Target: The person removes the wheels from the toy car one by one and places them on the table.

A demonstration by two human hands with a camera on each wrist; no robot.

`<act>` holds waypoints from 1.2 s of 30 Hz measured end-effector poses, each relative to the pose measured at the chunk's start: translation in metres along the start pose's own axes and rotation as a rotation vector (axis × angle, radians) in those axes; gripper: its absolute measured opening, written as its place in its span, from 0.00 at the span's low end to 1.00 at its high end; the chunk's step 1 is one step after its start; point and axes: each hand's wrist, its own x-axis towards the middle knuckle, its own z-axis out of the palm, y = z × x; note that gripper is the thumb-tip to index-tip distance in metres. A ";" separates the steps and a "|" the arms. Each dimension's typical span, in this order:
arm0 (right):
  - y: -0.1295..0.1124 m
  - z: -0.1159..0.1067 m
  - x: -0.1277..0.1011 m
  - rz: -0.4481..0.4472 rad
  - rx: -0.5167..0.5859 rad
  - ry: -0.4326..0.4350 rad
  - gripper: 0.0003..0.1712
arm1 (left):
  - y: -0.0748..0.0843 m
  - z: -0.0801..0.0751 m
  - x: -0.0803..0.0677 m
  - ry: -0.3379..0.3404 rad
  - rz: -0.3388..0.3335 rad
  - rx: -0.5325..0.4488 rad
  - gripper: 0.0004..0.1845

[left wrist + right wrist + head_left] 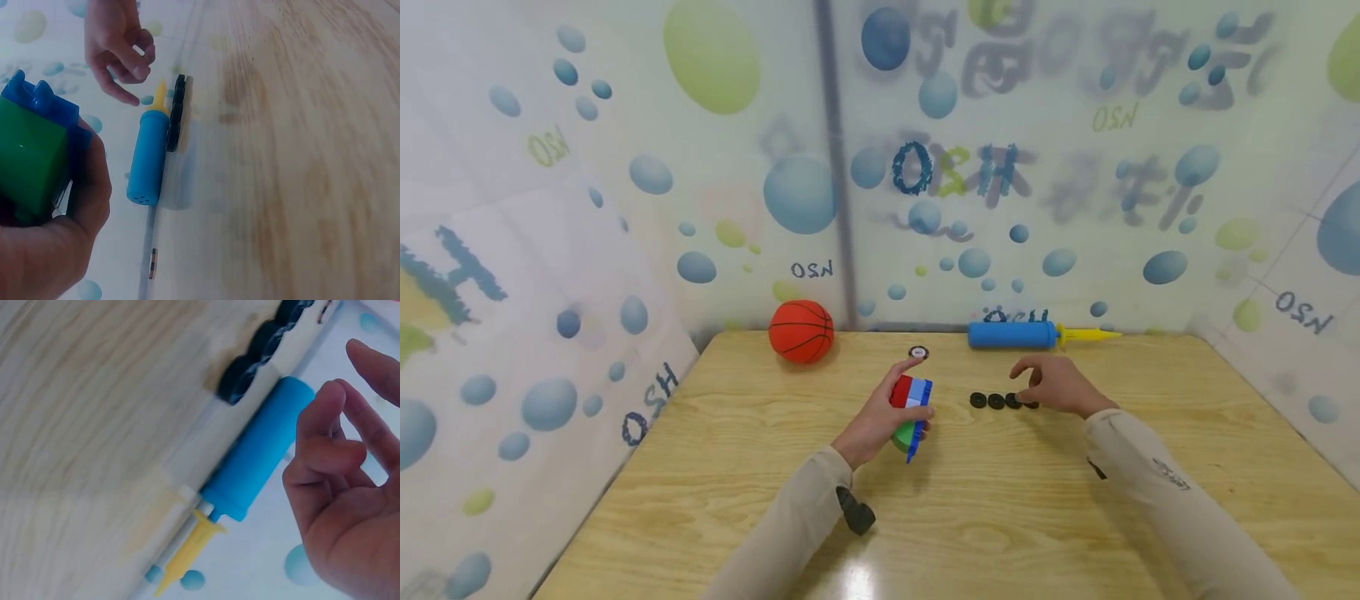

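My left hand (895,408) grips a toy built of red, white, blue and green blocks (912,408), holding it just above the table; in the left wrist view the green and blue blocks (31,156) fill the lower left. My right hand (1030,383) hovers over the right end of a short row of black wheels (996,401), fingers loosely curled, with nothing in them. The right hand (134,72) appears above the black wheels (177,112) in the left wrist view. In the right wrist view the right hand (340,419) is empty, near the wheels (256,356).
A blue pump with a yellow nozzle (1011,335) lies along the far table edge behind the wheels. An orange basketball (801,331) sits at the back left. A small round disc (918,352) lies behind the toy. The wooden table (1000,517) stands between patterned walls.
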 end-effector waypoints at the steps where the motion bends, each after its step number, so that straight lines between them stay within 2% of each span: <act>1: -0.002 0.000 0.000 -0.013 0.003 0.004 0.21 | 0.000 0.000 0.000 -0.005 -0.001 -0.004 0.41; 6: -0.014 0.004 0.002 -0.099 0.051 0.007 0.19 | 0.001 -0.001 0.002 -0.022 -0.022 -0.028 0.47; 9: -0.025 0.008 0.004 -0.142 0.096 0.001 0.18 | 0.001 0.000 0.004 -0.022 -0.032 -0.009 0.52; 13: -0.041 0.016 0.008 -0.184 0.159 -0.016 0.19 | 0.001 0.001 0.004 -0.020 -0.024 0.096 0.59; 18: -0.062 0.024 0.010 -0.240 0.277 -0.074 0.25 | 0.003 0.002 0.001 -0.012 0.013 0.264 0.64; 23: -0.075 0.032 0.013 -0.301 0.343 -0.146 0.29 | 0.005 0.004 0.000 -0.056 0.043 0.380 0.68; 28: -0.079 0.036 0.015 -0.323 0.362 -0.206 0.30 | 0.008 0.006 0.000 -0.105 0.086 0.484 0.69; 36: -0.079 0.041 0.013 -0.356 0.356 -0.236 0.27 | 0.013 0.008 -0.001 -0.108 0.093 0.585 0.67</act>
